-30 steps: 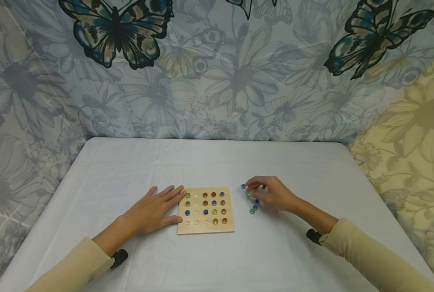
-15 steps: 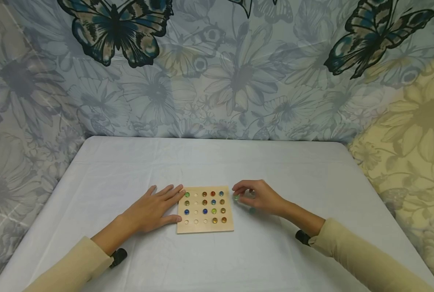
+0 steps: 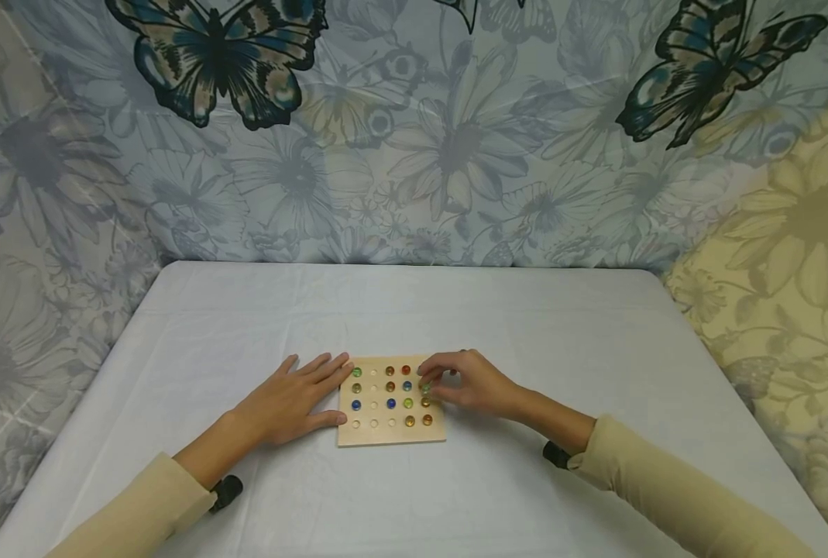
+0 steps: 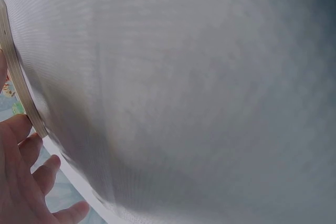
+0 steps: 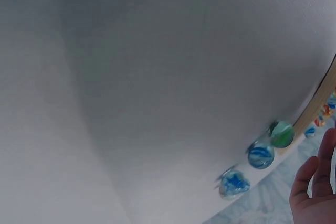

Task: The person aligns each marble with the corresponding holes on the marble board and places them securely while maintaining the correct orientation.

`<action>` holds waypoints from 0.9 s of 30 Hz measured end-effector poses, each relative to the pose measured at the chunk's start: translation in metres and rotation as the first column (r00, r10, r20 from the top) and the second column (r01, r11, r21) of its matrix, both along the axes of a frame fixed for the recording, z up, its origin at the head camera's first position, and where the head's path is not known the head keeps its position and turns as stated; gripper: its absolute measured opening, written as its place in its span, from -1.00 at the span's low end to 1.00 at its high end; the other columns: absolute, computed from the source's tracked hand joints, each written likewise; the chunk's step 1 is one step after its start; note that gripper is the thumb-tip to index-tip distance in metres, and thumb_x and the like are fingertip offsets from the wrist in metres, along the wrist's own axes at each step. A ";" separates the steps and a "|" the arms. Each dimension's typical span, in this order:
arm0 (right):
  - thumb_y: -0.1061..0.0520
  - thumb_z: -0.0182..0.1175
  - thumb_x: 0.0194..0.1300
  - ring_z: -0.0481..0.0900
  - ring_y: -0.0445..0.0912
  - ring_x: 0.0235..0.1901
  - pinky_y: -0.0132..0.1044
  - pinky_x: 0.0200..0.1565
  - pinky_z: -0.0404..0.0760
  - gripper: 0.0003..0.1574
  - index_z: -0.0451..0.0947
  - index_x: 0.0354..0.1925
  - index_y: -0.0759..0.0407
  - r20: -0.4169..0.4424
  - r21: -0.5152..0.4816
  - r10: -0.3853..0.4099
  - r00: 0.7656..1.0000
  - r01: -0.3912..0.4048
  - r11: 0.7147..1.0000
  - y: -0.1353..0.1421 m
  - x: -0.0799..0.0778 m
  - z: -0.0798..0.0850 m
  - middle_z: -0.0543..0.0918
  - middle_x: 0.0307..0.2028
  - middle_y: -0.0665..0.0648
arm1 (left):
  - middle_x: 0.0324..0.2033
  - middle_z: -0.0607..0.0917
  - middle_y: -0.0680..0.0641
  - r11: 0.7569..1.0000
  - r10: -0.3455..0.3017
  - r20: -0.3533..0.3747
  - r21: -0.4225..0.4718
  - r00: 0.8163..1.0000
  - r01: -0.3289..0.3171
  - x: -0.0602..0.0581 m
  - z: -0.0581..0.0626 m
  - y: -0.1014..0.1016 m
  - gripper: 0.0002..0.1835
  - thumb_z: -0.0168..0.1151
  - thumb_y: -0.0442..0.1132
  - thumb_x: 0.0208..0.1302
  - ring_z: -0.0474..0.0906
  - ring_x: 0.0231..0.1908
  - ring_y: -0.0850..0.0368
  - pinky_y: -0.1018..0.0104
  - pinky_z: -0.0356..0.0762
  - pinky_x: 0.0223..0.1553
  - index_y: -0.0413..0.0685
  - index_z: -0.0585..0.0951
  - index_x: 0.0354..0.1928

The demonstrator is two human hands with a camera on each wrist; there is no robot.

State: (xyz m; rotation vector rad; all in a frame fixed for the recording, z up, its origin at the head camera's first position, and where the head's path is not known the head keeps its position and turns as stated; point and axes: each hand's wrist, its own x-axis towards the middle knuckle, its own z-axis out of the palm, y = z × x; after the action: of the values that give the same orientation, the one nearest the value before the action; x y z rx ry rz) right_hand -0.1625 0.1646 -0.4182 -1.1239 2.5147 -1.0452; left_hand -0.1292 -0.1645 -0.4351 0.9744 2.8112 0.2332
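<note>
A light wooden board with rows of round hollows lies on the table, glass marbles in many of them. My left hand lies at its left side, fingers spread, thumb and fingertips on the board's edge. In the left wrist view, fingertips touch the board's side. My right hand is over the board's right edge and pinches a greenish marble between thumb and fingers. Hollows in the second column and at the front left hold no marble. In the right wrist view, curled fingers show at the right border.
On the white tablecloth beside the board lie a green marble and two blue-streaked marbles, seen in the right wrist view; the right hand hides them in the head view. Patterned cloth stands behind the table.
My right hand has picked the greenish marble from the loose ones on the right and carried it left to the board's right edge. The left hand stays in place.
</note>
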 end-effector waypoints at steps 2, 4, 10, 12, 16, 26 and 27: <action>0.27 0.41 0.21 0.67 -0.26 -0.20 -0.17 -0.12 0.58 -0.65 0.65 -0.01 0.20 -0.007 -0.004 0.011 1.000 -0.011 1.000 -0.003 0.001 -0.001 0.78 -0.21 -0.05 | 0.52 0.15 -0.04 1.000 -0.002 0.000 0.002 1.000 0.002 0.000 0.000 0.000 -0.15 -0.03 0.34 0.41 0.08 0.49 -0.11 -0.38 0.03 0.34 0.02 0.15 0.56; 0.29 0.41 0.21 0.68 -0.26 -0.20 -0.19 -0.12 0.59 -0.66 0.65 -0.02 0.21 -0.005 -0.006 0.021 1.000 -0.021 1.000 -0.007 0.002 -0.001 0.77 -0.20 -0.05 | 0.52 0.15 -0.04 1.000 -0.003 0.001 0.000 1.000 0.003 0.000 0.000 0.000 -0.15 -0.03 0.34 0.41 0.08 0.49 -0.11 -0.39 0.03 0.34 0.02 0.15 0.56; 0.31 0.38 0.23 0.68 -0.27 -0.12 -0.32 -0.03 0.61 -0.67 0.63 -0.02 0.21 0.076 -0.020 0.057 0.996 -0.055 0.998 -0.021 0.008 -0.003 0.76 -0.14 -0.01 | 0.53 0.14 -0.03 1.000 -0.001 0.010 -0.016 1.000 0.001 0.000 0.000 0.000 -0.15 -0.05 0.36 0.41 0.08 0.49 -0.10 -0.38 0.03 0.34 0.03 0.15 0.56; 0.32 0.37 0.23 0.68 -0.27 -0.12 -0.35 -0.03 0.62 -0.67 0.63 -0.02 0.22 0.096 -0.021 0.070 0.993 -0.068 0.997 -0.025 0.010 -0.003 0.76 -0.14 0.00 | 0.53 0.14 -0.03 1.000 0.000 0.012 -0.018 1.000 0.000 0.000 0.000 0.000 -0.15 -0.05 0.36 0.41 0.07 0.49 -0.10 -0.38 0.03 0.35 0.04 0.15 0.56; 0.31 0.37 0.24 0.67 -0.31 -0.16 -0.40 -0.11 0.64 -0.68 0.64 -0.02 0.22 0.097 -0.004 0.083 0.992 -0.083 0.997 -0.033 0.012 -0.002 0.75 -0.16 0.00 | 0.53 0.15 -0.03 1.000 -0.001 0.006 -0.012 1.000 0.001 0.000 0.001 0.001 -0.15 -0.04 0.35 0.41 0.08 0.49 -0.10 -0.38 0.04 0.34 0.03 0.15 0.56; 0.25 0.39 0.24 0.62 -0.26 -0.17 -0.32 -0.10 0.58 -0.71 0.67 -0.04 0.15 -0.021 0.057 0.110 0.994 -0.108 0.992 -0.040 0.019 0.001 0.74 -0.17 -0.06 | 0.52 0.17 -0.03 1.000 -0.003 0.000 0.004 1.000 0.003 0.001 0.003 0.000 -0.16 -0.03 0.33 0.42 0.08 0.49 -0.09 -0.38 0.04 0.34 0.02 0.16 0.56; 0.25 0.38 0.24 0.62 -0.27 -0.15 -0.31 -0.06 0.57 -0.71 0.67 -0.04 0.14 -0.033 0.065 0.115 0.993 -0.113 0.992 -0.041 0.019 0.000 0.74 -0.17 -0.07 | 0.52 0.17 -0.03 1.000 -0.003 0.000 0.004 1.000 0.003 0.001 0.002 0.000 -0.16 -0.03 0.33 0.42 0.08 0.49 -0.09 -0.39 0.04 0.34 0.02 0.16 0.56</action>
State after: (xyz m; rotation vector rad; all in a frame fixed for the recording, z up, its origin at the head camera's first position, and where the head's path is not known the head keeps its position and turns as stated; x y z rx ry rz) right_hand -0.1433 0.1236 -0.4179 -1.2633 2.4598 -0.9180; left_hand -0.1279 -0.1643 -0.4326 0.9791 2.8096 0.2384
